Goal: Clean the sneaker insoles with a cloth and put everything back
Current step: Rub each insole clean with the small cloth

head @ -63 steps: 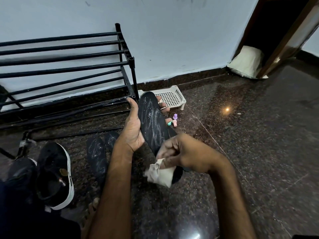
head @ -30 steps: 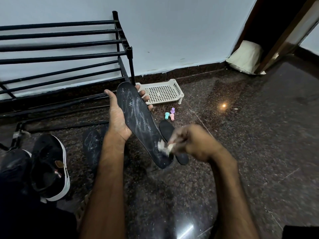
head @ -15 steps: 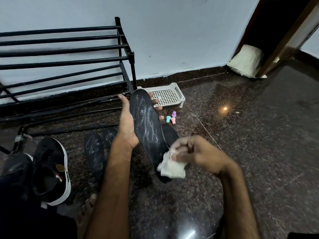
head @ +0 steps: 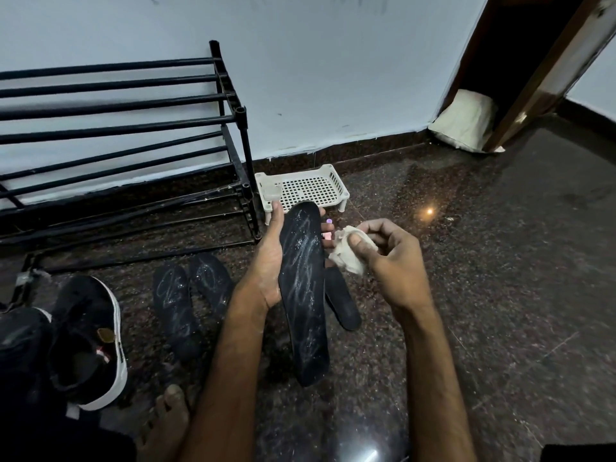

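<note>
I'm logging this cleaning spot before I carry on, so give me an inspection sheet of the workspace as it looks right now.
Surface: dark polished floor, with light reflections.
Job's things: held insole, streaked white; cloth beside its toe end; floor pair, streaked, to its left; fourth insole on the floor behind it; sneaker far left.
Clutter: white tray; small coloured pieces near it.
Grippers: left hand grips the held insole; right hand pinches the cloth.
Cables: nothing seen.
Surroundings: black rack, pale wall, cushion at a doorway, bare foot.
</note>
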Motion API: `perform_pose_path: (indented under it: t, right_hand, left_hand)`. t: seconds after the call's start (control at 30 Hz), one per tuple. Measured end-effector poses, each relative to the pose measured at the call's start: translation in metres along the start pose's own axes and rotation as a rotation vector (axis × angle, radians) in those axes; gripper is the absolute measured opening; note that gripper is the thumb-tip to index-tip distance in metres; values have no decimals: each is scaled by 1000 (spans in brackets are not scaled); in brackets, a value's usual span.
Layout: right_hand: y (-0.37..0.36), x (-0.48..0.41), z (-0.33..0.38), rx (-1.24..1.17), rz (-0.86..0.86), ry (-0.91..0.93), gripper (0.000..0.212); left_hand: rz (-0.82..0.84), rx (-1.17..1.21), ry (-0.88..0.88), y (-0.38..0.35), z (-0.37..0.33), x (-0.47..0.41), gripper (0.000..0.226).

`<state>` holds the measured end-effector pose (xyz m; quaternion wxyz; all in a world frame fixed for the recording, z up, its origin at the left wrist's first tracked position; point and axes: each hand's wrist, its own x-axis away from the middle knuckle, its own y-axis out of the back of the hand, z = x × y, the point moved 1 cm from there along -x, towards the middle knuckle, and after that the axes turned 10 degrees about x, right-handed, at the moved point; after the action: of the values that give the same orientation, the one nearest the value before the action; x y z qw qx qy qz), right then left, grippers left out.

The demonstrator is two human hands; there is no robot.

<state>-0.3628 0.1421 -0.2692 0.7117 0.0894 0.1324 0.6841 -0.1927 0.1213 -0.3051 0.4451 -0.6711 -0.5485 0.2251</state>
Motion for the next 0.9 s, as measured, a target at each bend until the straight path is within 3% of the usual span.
perform_pose_path:
  t: [0.23, 0.4, 0.47, 0.57, 0.77, 0.9]
  right_hand:
    - [4, -1, -2, 112, -78, 22, 9]
    - [13, 1, 6, -290, -282, -54, 6]
    - [13, 0, 5, -327, -340, -77, 8]
    - [10, 0, 6, -47, -406, -49, 11]
    - [-15, -2, 35, 427, -518, 201, 24]
    - [-34, -5, 38, 644, -348, 344, 21]
  left_hand:
    - [4, -31, -4, -1, 2, -1, 79]
    - [39, -39, -3, -7, 4, 1, 77]
    - [53, -24, 9, -9, 5, 1, 77]
    - [59, -5, 40, -12, 10, -1, 80]
    - [29, -9, 128, -19, 21, -4, 74]
    - [-7, 50, 102, -29, 25, -2, 59]
